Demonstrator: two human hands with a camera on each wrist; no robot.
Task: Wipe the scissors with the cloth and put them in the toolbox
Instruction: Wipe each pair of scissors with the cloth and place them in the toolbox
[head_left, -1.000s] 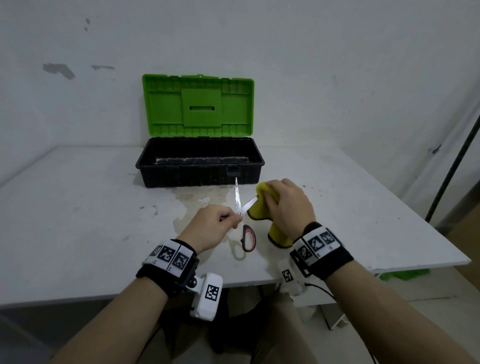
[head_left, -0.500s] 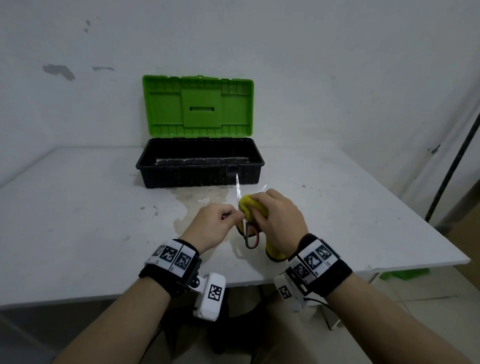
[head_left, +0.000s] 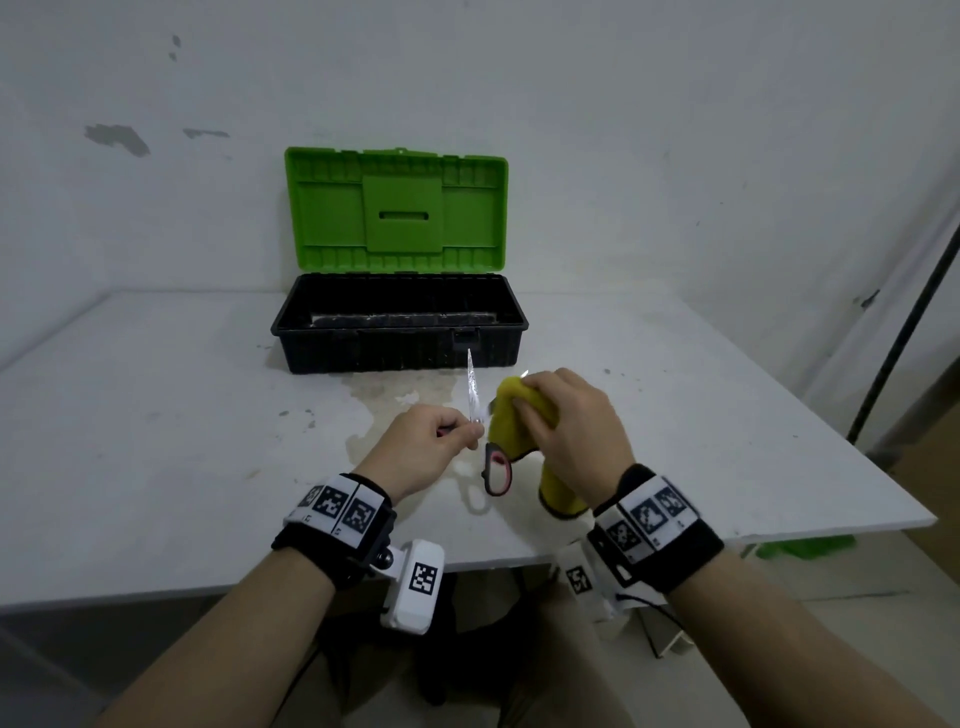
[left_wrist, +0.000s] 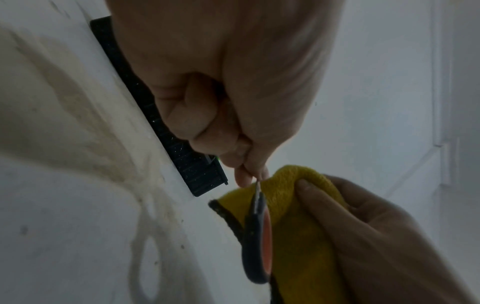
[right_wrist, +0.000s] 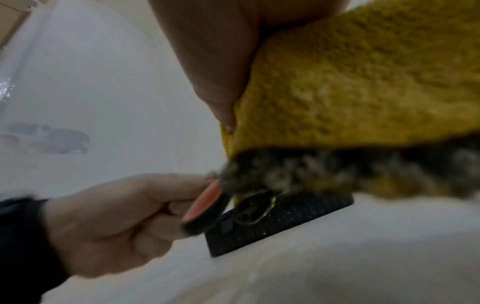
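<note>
Head view: beyond both hands, the toolbox sits lid-up on the worktop. Right hand clamps the cloth around one blade; left hand pinches the open scissors. Best stroke runs along the blade, fingers behind the edge.

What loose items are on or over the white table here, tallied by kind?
Open black plastic toolbox with green lid: 1
Steel scissors with black-and-red handles, pinched in the left hand: 1
Yellow terry cloth, gripped by the right hand: 1
Total: 3
</note>
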